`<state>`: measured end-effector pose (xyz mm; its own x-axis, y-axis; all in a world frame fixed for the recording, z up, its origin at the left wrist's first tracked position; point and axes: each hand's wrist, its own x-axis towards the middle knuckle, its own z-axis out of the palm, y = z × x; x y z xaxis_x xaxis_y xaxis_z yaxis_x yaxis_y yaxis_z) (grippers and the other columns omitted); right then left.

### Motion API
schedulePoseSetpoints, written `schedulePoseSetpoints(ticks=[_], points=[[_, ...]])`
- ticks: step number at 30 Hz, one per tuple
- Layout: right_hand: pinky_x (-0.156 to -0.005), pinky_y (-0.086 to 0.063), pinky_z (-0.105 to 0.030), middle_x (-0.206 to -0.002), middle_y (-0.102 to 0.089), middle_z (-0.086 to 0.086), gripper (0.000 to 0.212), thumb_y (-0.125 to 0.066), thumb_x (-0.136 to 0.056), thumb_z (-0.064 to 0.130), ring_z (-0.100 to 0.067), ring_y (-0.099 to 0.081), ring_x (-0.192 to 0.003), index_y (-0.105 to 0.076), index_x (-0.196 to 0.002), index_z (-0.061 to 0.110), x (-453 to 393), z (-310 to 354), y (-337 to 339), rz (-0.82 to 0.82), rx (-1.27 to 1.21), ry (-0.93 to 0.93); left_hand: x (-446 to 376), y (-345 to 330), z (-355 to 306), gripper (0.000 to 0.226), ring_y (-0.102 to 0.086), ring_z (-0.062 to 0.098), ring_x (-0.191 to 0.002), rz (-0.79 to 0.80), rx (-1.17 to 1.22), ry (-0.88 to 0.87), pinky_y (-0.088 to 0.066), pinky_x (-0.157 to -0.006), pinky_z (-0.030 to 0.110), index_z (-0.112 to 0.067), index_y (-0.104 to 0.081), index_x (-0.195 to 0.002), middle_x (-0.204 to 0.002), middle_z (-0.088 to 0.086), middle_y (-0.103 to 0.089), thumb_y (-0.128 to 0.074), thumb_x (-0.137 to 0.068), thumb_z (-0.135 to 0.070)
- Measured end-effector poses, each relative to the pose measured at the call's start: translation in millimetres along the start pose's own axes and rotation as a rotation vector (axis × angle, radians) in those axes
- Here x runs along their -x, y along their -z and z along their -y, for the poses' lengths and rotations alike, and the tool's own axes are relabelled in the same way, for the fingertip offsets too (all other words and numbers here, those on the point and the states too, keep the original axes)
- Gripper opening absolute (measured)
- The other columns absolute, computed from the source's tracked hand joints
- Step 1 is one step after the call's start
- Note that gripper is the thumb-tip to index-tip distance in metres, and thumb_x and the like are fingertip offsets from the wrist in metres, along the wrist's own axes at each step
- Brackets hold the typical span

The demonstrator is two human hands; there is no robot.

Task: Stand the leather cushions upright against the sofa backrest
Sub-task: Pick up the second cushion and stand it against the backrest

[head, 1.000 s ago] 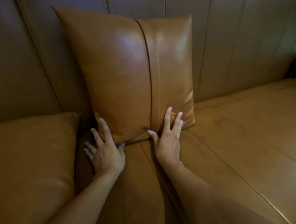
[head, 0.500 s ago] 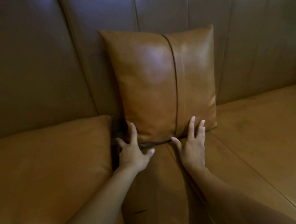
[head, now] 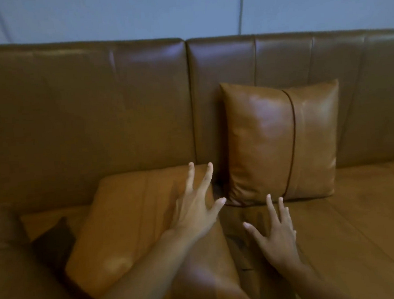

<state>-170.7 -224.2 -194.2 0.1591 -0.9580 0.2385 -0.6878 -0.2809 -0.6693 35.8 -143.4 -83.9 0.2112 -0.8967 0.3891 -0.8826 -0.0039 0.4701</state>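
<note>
While your left hand (head: 195,210) is hovering, grip spread and empty, over the flat cushion (head: 136,228), its long axis is running toward the backrest (head: 83,110); your right hand (head: 276,234) is open too.

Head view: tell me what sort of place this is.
Probably a living room or lounge: a long tan leather sofa with matching cushions, one upright, one lying flat, against a plain wall.

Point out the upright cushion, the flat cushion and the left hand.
upright cushion (head: 260,142), head view, shiny front left of seam
flat cushion (head: 131,224), head view, top face
left hand (head: 193,210), head view, back of hand
</note>
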Motion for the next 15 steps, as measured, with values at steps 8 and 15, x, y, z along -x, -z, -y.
schedulePoseSetpoints(ticks=[8,15], points=[[-0.116,-0.019,-0.061,-0.167,-0.006,0.006,0.093,-0.048,-0.077,0.081,-0.025,-0.007,-0.151,-0.007,-0.154,0.048,5.7,104.2,-32.1,0.097,-0.190,0.027,49.2,79.0,79.6,0.086,-0.034,0.032,-0.143,0.002,-0.127,0.183,-0.050,-0.095,0.047,-0.048,0.003,-0.153,-0.166,0.001,0.014,-0.052,-0.088,-0.066],[-0.117,-0.021,-0.039,-0.161,-0.031,0.000,0.081,-0.034,-0.085,0.076,-0.016,-0.026,-0.147,-0.036,-0.152,0.031,-2.7,140.2,-42.1,0.213,-0.262,0.083,63.0,92.2,115.3,0.089,-0.034,0.034,-0.142,0.020,-0.209,0.313,-0.049,-0.096,0.040,-0.042,0.000,-0.156,-0.167,0.003,0.008,-0.043,-0.085,-0.075]])
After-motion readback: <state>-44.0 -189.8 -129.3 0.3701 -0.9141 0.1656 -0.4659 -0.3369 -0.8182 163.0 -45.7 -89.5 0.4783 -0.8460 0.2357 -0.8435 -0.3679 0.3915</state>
